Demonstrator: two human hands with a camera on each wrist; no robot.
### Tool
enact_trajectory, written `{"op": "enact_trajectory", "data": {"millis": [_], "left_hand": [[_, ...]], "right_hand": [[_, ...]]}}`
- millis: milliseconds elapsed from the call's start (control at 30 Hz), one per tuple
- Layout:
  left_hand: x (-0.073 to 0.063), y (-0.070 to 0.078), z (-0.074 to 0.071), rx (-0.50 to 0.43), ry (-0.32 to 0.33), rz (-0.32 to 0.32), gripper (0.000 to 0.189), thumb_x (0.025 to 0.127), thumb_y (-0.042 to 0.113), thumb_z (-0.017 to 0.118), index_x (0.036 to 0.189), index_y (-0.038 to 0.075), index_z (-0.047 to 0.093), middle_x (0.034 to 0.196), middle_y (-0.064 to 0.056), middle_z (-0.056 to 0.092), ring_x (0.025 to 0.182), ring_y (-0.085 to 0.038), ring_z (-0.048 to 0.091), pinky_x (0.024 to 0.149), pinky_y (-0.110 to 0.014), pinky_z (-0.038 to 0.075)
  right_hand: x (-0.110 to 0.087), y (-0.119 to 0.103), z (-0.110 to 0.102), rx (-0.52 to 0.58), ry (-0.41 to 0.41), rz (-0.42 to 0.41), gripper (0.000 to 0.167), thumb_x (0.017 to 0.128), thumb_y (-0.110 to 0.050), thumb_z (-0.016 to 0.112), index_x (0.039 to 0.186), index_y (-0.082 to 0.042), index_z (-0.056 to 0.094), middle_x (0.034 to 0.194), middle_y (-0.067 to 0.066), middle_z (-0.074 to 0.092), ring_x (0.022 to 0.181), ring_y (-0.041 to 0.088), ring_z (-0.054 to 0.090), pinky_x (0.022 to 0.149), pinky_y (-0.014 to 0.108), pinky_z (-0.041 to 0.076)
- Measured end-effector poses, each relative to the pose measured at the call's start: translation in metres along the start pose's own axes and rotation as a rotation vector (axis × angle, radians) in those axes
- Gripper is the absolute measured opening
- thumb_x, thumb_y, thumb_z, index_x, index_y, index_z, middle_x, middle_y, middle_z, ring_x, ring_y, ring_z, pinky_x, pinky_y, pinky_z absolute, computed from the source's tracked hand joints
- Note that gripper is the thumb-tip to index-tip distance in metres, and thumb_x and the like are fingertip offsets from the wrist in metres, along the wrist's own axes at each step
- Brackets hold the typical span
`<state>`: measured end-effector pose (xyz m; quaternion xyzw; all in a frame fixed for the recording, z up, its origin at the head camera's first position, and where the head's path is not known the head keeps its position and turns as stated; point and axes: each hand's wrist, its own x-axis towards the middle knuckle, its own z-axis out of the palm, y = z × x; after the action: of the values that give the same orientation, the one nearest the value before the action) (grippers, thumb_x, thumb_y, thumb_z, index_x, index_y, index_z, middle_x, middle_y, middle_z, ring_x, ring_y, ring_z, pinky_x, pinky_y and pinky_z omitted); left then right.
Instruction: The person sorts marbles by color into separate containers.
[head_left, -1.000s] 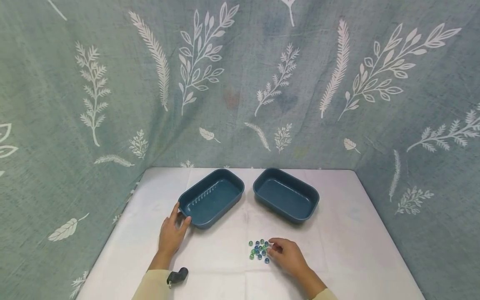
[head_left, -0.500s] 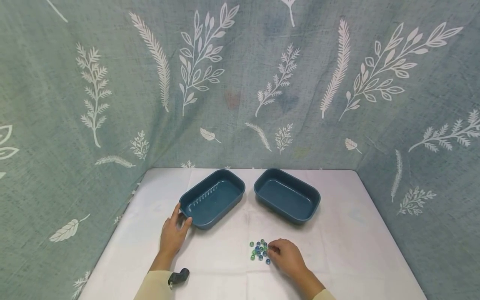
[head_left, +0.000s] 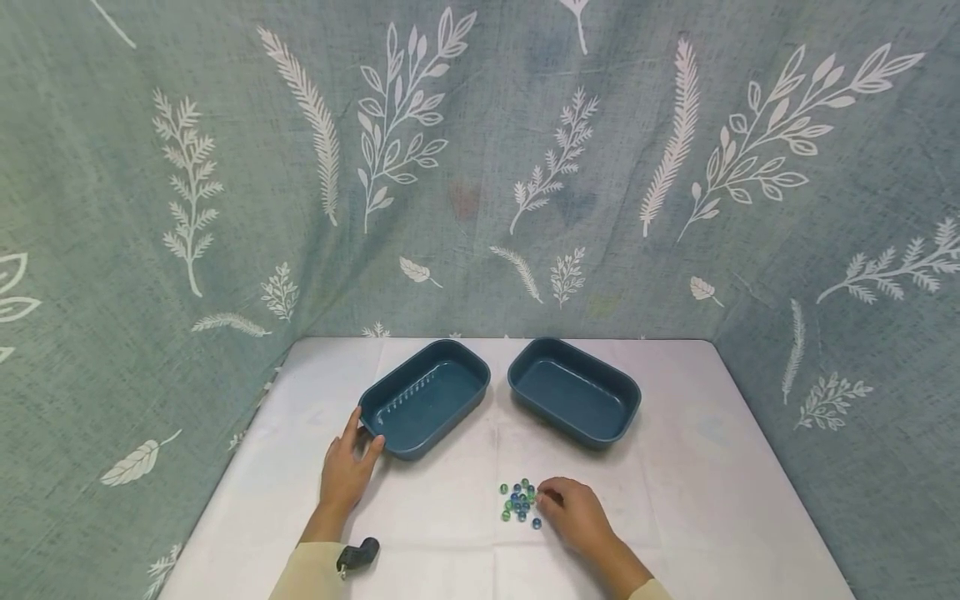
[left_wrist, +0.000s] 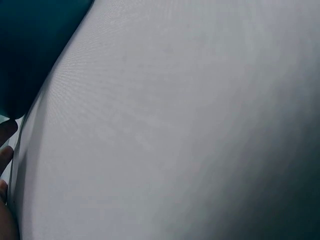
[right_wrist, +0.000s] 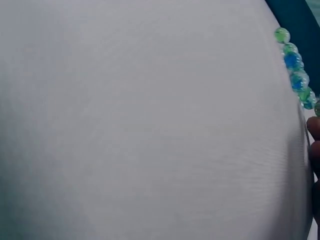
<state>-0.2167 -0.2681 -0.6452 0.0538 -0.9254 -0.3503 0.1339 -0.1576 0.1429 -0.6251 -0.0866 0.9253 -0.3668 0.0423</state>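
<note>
Glassy green and blue marbles (head_left: 517, 507) cluster well off the table's (head_left: 690, 517) far edge; right hand's (head_left: 576, 510) pinch unclear; left hand (head_left: 347, 468), fingers apart, touches a teal tray (head_left: 435, 402).

Stretched the left forearm (head_left: 322, 522) up from the bottom edge of the head view, with the left hand (head_left: 347, 473) left of centre, forefinger (head_left: 352, 423) and thumb (head_left: 373, 449) spread apart. Angled the right forearm (head_left: 627, 567) in at lower right, with the right hand (head_left: 577, 512) turned toward lower centre, fingers (head_left: 557, 483) bent.
</note>
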Motion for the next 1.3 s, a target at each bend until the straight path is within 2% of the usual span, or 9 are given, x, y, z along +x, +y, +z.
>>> {"op": "enact_trajectory", "data": {"millis": [167, 333, 467, 567, 767, 1000, 1133, 1300], "left_hand": [[0.0, -0.002, 0.001, -0.006, 0.007, 0.003, 0.078, 0.093, 0.054, 0.058, 0.157, 0.031, 0.019, 0.141, -0.017, 0.05, 0.135, -0.048, 0.032, 0.113, -0.058, 0.014], [0.0, -0.001, 0.0, -0.005, 0.015, 0.016, 0.078, 0.093, 0.051, 0.059, 0.157, 0.028, 0.02, 0.14, -0.018, 0.05, 0.134, -0.049, 0.033, 0.113, -0.057, 0.015], [0.001, 0.0, -0.001, -0.002, 0.01, 0.006, 0.077, 0.094, 0.052, 0.058, 0.157, 0.027, 0.02, 0.143, -0.017, 0.047, 0.134, -0.05, 0.032, 0.112, -0.059, 0.015], [-0.001, 0.002, -0.001, 0.004, -0.001, -0.009, 0.077, 0.094, 0.052, 0.057, 0.157, 0.027, 0.019, 0.145, -0.017, 0.045, 0.135, -0.051, 0.03, 0.112, -0.06, 0.014], [-0.001, 0.0, 0.0, 0.015, -0.001, -0.021, 0.078, 0.094, 0.053, 0.057, 0.157, 0.028, 0.018, 0.146, -0.016, 0.044, 0.135, -0.052, 0.029, 0.111, -0.062, 0.014], [-0.002, -0.003, 0.0, 0.022, -0.009, -0.044, 0.078, 0.094, 0.053, 0.057, 0.157, 0.031, 0.016, 0.149, -0.015, 0.04, 0.136, -0.053, 0.024, 0.109, -0.065, 0.015], [-0.003, -0.002, 0.0, 0.015, -0.019, -0.055, 0.078, 0.094, 0.054, 0.056, 0.157, 0.032, 0.015, 0.149, -0.015, 0.04, 0.137, -0.053, 0.023, 0.109, -0.066, 0.015], [-0.002, 0.0, -0.001, 0.013, -0.008, -0.05, 0.078, 0.094, 0.054, 0.057, 0.157, 0.032, 0.016, 0.149, -0.015, 0.041, 0.136, -0.055, 0.023, 0.106, -0.068, 0.017]], "right_hand": [[0.003, 0.0, -0.004, 0.191, 0.044, 0.093, 0.016, 0.092, -0.029, 0.068, 0.102, -0.017, 0.071, 0.084, -0.013, 0.063, 0.081, 0.007, 0.058, 0.075, 0.031, 0.051], [0.008, 0.0, -0.012, 0.421, 0.115, 0.129, 0.021, 0.088, -0.017, 0.072, 0.105, -0.005, 0.07, 0.08, -0.002, 0.064, 0.073, 0.015, 0.058, 0.064, 0.025, 0.048], [0.013, 0.001, -0.019, 0.608, 0.135, 0.183, 0.019, 0.089, -0.013, 0.071, 0.102, 0.001, 0.069, 0.083, 0.005, 0.068, 0.077, 0.02, 0.063, 0.066, 0.025, 0.051], [0.017, -0.001, -0.026, 0.702, 0.152, 0.223, 0.015, 0.091, -0.01, 0.068, 0.099, 0.003, 0.068, 0.084, 0.008, 0.07, 0.077, 0.02, 0.061, 0.065, 0.025, 0.051], [0.024, -0.006, -0.041, 0.763, 0.186, 0.254, 0.017, 0.093, -0.01, 0.066, 0.098, 0.006, 0.067, 0.082, 0.01, 0.069, 0.069, 0.018, 0.055, 0.06, 0.025, 0.046], [0.036, -0.008, -0.061, 0.76, 0.199, 0.221, 0.027, 0.093, -0.017, 0.067, 0.105, 0.007, 0.065, 0.089, 0.013, 0.069, 0.073, 0.017, 0.059, 0.067, 0.029, 0.051], [0.047, -0.009, -0.073, 0.76, 0.206, 0.217, 0.03, 0.094, -0.017, 0.067, 0.11, 0.008, 0.064, 0.092, 0.014, 0.069, 0.079, 0.023, 0.061, 0.072, 0.033, 0.053], [0.063, -0.011, -0.09, 0.715, 0.215, 0.195, 0.031, 0.095, -0.02, 0.066, 0.11, 0.007, 0.064, 0.092, 0.01, 0.07, 0.078, 0.023, 0.06, 0.071, 0.033, 0.051]]}}
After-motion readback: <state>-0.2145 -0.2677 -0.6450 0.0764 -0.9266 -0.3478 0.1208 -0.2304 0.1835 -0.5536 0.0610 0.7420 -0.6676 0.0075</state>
